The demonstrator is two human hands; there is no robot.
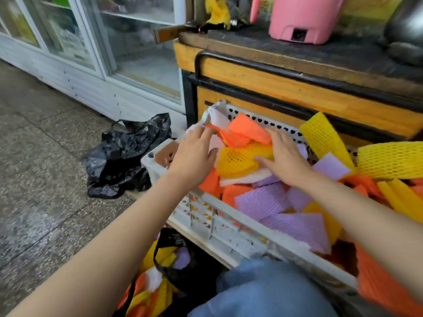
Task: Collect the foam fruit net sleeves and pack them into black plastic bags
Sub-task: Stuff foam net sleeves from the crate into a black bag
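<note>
well, the counter [297, 88] fills the back of the scene, and pushed up against its foot is the crate [229, 227], which is where most of the work is waiting. it is heaped to the rim with sleeves [270, 202], purple, orange, yellow and white, and a few long yellow ones spill over the far right edge. so i'd judge the job is early to middling: the bulk is not yet packed.

down by the person's knees an open bag [190, 280] sits on the floor [45, 179], just beside the crate's near wall. it already holds some sleeves, yellow, purple, orange and white showing at its mouth, but how full it is i can't tell from here. a second bag [123, 156] lies crumpled at the crate's left end, flat and looking unused, so there is room for more.

both hands are in the crate's far left corner, apart from each other with a small stack between them. the right hand [286, 159] lies palm down across a yellow sleeve [238, 161] and an orange sleeve [247, 129], fingers spread and flat. the left hand [194, 156] reaches in with straight fingers, tips touching the orange netting by a white sleeve [217, 117]. neither looks closed round anything yet; to me they seem about to gather that stack.
</note>
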